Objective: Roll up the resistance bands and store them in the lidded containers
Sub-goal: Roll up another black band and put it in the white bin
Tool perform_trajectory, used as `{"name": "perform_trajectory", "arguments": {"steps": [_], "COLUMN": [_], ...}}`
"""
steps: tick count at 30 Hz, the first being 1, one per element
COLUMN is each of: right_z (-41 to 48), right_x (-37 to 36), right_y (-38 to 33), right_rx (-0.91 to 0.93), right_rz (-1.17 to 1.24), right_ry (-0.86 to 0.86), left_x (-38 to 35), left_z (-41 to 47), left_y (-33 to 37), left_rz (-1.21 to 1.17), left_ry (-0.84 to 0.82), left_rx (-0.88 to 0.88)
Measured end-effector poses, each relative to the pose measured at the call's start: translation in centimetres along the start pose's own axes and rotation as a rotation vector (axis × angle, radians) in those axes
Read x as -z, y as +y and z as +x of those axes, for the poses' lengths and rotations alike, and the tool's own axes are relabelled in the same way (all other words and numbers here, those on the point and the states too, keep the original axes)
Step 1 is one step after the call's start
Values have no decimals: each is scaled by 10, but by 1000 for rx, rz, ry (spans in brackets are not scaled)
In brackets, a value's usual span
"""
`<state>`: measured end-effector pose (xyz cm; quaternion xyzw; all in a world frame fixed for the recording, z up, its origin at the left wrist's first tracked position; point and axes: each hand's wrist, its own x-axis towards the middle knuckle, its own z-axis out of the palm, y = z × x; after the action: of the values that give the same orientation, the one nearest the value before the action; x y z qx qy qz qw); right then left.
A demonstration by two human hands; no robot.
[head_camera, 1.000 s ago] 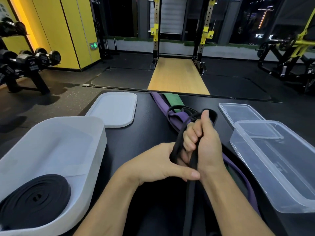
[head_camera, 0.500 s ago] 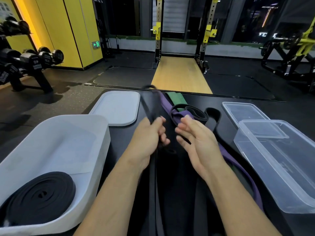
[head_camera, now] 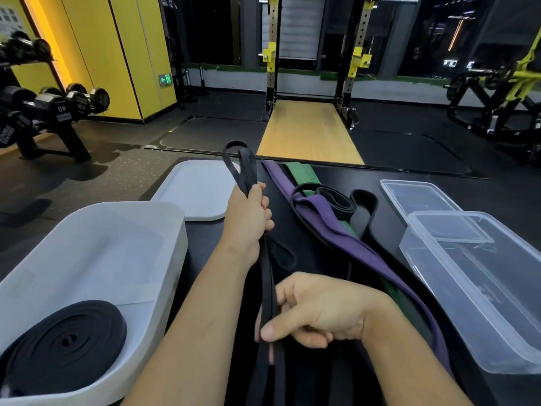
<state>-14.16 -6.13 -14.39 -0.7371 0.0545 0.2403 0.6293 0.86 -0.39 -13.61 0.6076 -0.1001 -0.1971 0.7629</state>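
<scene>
Black band point(head_camera: 267, 273) stretches above the table point(head_camera: 203, 244), its looped end gripped in your left hand point(head_camera: 248, 221), both strands pinched lower down by your right hand point(head_camera: 316, 312). Line the strands up flat, untwisted, before rolling tightly.

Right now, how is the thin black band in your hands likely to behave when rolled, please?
Probably floppy: the thin black band folds into loops above the left hand. Likely light: the right hand only pinches it. A coil should hold lying flat, like the rolled band in the white bin.
</scene>
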Motion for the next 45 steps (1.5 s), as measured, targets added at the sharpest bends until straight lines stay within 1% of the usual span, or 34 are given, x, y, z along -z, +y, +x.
{"name": "perform_trajectory", "arguments": {"steps": [1, 2, 4, 6, 7, 9, 10, 11, 13, 15, 17, 18, 19, 22, 24, 26, 28, 30, 33, 36, 39, 40, 42, 43, 45], "right_z": [1, 4, 9, 16, 18, 23, 24, 25, 25, 26, 27, 28, 28, 30, 31, 31, 31, 32, 31, 29, 27, 28, 30, 30, 29], "right_x": [2, 4, 7, 12, 15, 20, 23, 24, 24, 25, 24, 24, 24, 23, 24, 24, 20, 14, 11, 11, 7, 7, 5, 4, 3], "right_y": [1, 3, 3, 3, 2, 1, 2, 2, 4, 6, 8, 8, 8, 10, 14, 18, 16, 14, 14, 14, 13, 12, 10, 9, 7], "right_rx": [15, 22, 32, 113, 168, 283, 333, 372, 421, 463, 502, 509, 504, 447, 369, 231, 124, 56, 67, 77, 22, 5, -26, -44, -85], "right_rz": [5, 29, 174, 355, 386, 366, 353, 352, 373, 374, 358, 348, 341, 317, 237, 48, -128, -212, -192, -153, -253, -282, -324, -340, -406], "right_ry": [46, 131, 341, 560, 688, 963, 1082, 1164, 1237, 1272, 1305, 1311, 1306, 1225, 1222, 1250, 1153, 1044, 1046, 1055, 1028, 1015, 1001, 1004, 1014], "left_x": [2, 5, 13, 20, 22, 24, 25, 25, 25, 27, 29, 29, 28, 27, 24, 19, 10, 1, -8, -11, -10, -8, -6, -4, -1], "left_z": [1, 2, 4, 1, -3, -14, -19, -25, -32, -34, -36, -36, -35, -32, -26, -18, -8, 7, 25, 30, 31, 33, 36, 36, 35], "left_y": [-1, -1, 0, 2, 4, 7, 8, 9, 10, 12, 13, 14, 13, 10, 8, 8, 11, 11, 3, -9, -13, -14, -13, -12, -10], "left_rz": [36, 81, 163, 219, 250, 358, 408, 449, 532, 634, 720, 778, 841, 940, 966, 941, 940, 900, 717, 601, 700, 750, 896, 990, 1120], "left_ry": [19, 43, 94, 118, 108, 32, -37, -118, -280, -441, -614, -665, -680, -590, -411, -211, -54, 63, 113, 84, -13, -22, 19, 65, 159], "left_rx": [-20, -47, -96, -141, -161, -213, -244, -267, -285, -257, -163, -131, -126, -122, -142, -209, -280, -292, -219, -159, -144, -134, -118, -143, -247]}}
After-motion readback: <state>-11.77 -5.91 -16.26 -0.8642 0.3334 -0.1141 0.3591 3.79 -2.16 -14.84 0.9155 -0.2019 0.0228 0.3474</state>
